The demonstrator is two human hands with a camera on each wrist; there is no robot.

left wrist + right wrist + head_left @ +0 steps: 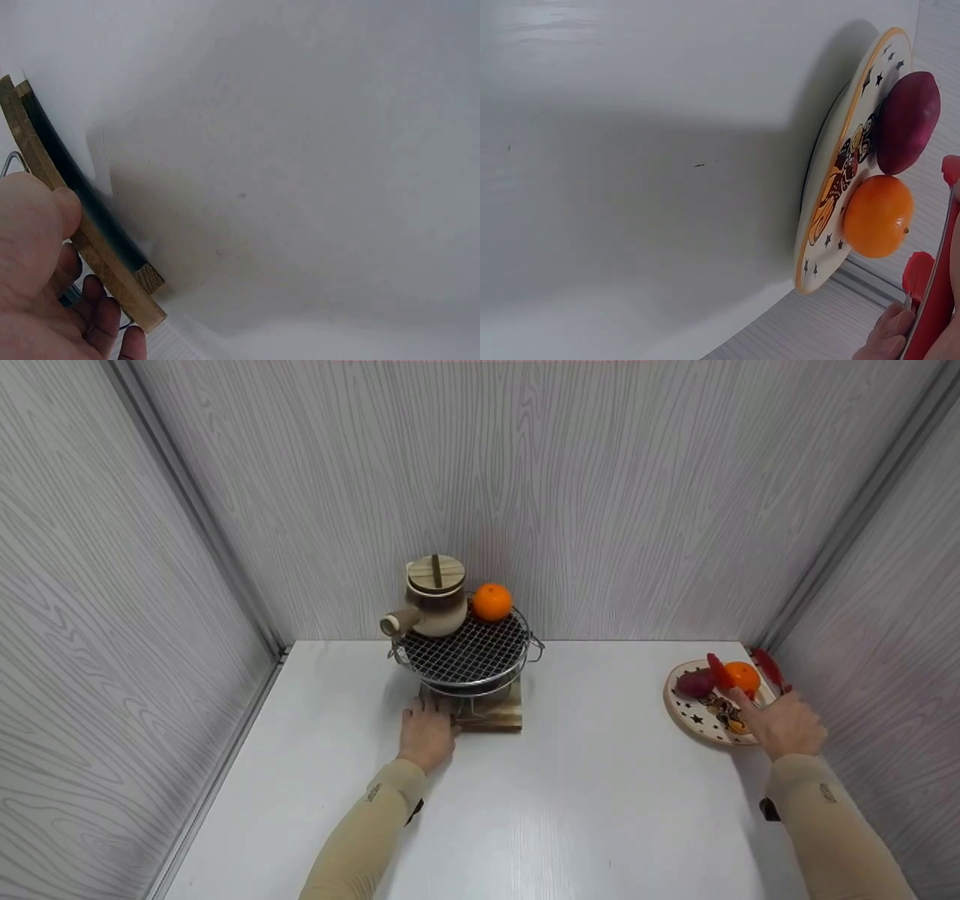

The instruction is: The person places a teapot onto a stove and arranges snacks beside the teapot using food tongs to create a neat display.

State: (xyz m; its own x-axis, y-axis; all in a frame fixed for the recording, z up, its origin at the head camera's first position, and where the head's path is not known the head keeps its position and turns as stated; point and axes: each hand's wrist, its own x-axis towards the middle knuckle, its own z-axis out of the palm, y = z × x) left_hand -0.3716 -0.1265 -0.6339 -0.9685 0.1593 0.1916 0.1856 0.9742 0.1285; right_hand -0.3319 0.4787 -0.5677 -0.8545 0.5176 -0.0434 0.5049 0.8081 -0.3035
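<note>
My left hand (427, 735) is at the front left of a wooden base (491, 720) under a round grill. In the left wrist view the thumb lies on the edge of this wooden base (97, 255), with the fingers curled on its other side. My right hand (789, 726) holds red-tipped tongs (720, 671), their arms spread to either side of an orange (742, 678). This orange sits beside a purple sweet potato (695, 683) on a star-patterned plate (686, 720). In the right wrist view the tongs (934, 300) are apart from the orange (878, 216).
On the grill's black mesh (480, 652) stand a brown and cream pot (442, 615) with a wooden lid and side handle, and a second orange (493, 602) at the back. Wire handles stick out from the grill's sides. Grey wood-grain walls (600, 510) enclose the white table (585, 780).
</note>
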